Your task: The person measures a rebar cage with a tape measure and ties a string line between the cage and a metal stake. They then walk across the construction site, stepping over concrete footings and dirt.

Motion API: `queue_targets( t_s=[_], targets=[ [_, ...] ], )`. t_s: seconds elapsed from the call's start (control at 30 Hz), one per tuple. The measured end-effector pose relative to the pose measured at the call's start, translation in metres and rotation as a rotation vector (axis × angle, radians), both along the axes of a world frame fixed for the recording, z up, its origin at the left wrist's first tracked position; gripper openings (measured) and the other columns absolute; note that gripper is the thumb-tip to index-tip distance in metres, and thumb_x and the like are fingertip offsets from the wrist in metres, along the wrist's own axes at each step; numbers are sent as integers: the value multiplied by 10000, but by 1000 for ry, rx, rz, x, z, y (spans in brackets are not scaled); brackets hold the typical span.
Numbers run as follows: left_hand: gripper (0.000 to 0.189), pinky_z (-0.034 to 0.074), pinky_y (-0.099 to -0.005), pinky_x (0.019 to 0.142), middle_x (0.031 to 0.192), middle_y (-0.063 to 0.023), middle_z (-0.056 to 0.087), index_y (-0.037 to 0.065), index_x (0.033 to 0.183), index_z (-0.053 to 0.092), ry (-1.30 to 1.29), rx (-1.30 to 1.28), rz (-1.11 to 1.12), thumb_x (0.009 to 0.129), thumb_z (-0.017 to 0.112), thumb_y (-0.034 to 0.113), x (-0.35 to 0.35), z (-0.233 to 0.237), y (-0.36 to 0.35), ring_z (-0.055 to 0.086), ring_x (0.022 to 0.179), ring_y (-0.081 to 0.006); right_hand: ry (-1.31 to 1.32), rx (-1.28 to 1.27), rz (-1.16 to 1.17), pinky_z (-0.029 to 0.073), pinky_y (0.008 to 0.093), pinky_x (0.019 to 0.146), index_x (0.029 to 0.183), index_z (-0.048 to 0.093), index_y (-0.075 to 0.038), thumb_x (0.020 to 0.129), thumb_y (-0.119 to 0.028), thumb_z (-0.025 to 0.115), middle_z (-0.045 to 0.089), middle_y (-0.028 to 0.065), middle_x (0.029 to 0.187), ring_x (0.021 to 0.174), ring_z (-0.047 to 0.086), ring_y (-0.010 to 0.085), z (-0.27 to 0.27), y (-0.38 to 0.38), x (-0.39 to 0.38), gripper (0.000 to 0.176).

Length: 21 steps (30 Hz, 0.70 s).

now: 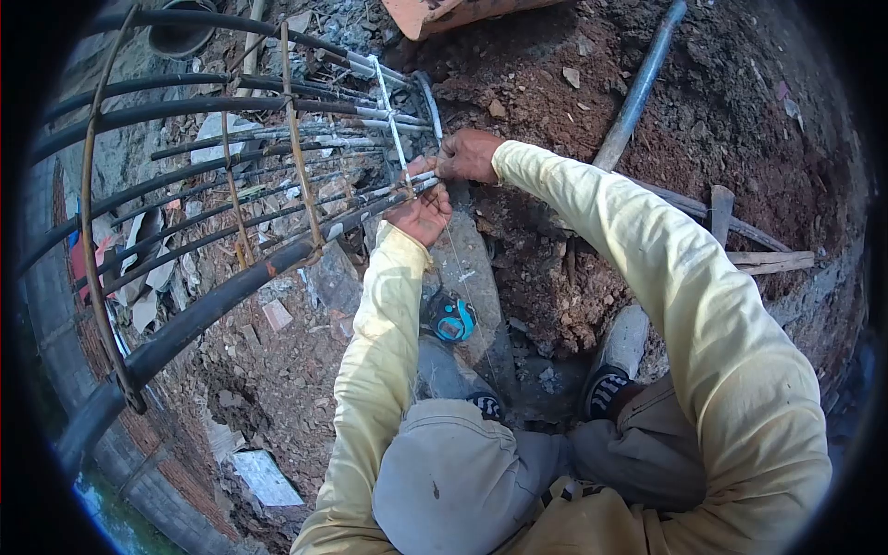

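A cage of long steel rebars (213, 310) reaches in from the left, with white marks on its near ends and thin cross ties (299, 148) around it. At the end of one bar, my left hand (424, 215) is turned palm up, its fingers curled against the rebar. My right hand (470, 155) meets it from the right with fingers pinched together; what they hold is hidden. A thin line (460, 264) hangs below my hands. Under them, a teal and black round object, apparently a tape measure (451, 319), lies near my feet.
Loose reddish soil (573, 231) rises ahead and to the right. A grey pipe (643, 83) and wooden pieces (768, 262) lie on it. An orange pan-like object (444, 14) is at the top. Rubble and a white tile piece (266, 477) cover the left ground.
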<state>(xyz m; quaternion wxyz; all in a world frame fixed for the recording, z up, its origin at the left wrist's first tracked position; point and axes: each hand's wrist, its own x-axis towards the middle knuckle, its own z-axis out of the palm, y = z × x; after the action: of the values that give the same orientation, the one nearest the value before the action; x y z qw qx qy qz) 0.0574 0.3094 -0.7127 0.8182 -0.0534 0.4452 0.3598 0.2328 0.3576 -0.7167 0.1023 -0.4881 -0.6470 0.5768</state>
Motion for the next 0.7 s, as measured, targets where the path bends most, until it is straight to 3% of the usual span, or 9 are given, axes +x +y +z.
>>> queue_targets(
  t_s=[0.27, 0.37, 0.47, 0.6, 0.7],
  targets=[
    [104, 457, -251, 514, 690, 23, 619, 180, 877, 642, 125, -153, 18, 785, 682, 207, 5, 1, 3, 588, 580, -135, 89, -32, 43, 459, 333, 628, 788, 635, -24, 765, -243, 638, 627, 93, 678, 641, 597, 203, -15, 3, 4, 221],
    [104, 459, -256, 519, 692, 14, 619, 184, 870, 642, 161, -96, 58, 783, 691, 214, 7, 2, 0, 590, 589, -143, 86, -12, 134, 459, 330, 621, 800, 619, -30, 784, -196, 599, 633, 79, 690, 636, 598, 189, -18, 7, 11, 168],
    [97, 466, -258, 533, 689, 3, 620, 169, 855, 637, 171, -122, 88, 784, 690, 210, 9, 6, -1, 593, 598, -149, 109, -42, 178, 460, 355, 634, 815, 605, -45, 781, -177, 565, 629, 104, 719, 663, 604, 226, -3, 3, 14, 143],
    [97, 472, -265, 524, 679, -2, 620, 157, 828, 627, 163, -150, 119, 788, 686, 222, 7, -3, -2, 597, 588, -150, -97, 174, 258, 437, 404, 706, 858, 553, -57, 782, -187, 574, 594, 150, 796, 797, 579, 326, 7, 2, 9, 152],
    [104, 474, -272, 511, 666, -4, 620, 156, 814, 620, 185, -119, 118, 798, 673, 245, 6, -11, -3, 601, 579, -153, -123, 238, 263, 434, 409, 703, 871, 539, -49, 778, -176, 574, 589, 165, 797, 793, 572, 348, 8, -4, 6, 161]
  ],
)
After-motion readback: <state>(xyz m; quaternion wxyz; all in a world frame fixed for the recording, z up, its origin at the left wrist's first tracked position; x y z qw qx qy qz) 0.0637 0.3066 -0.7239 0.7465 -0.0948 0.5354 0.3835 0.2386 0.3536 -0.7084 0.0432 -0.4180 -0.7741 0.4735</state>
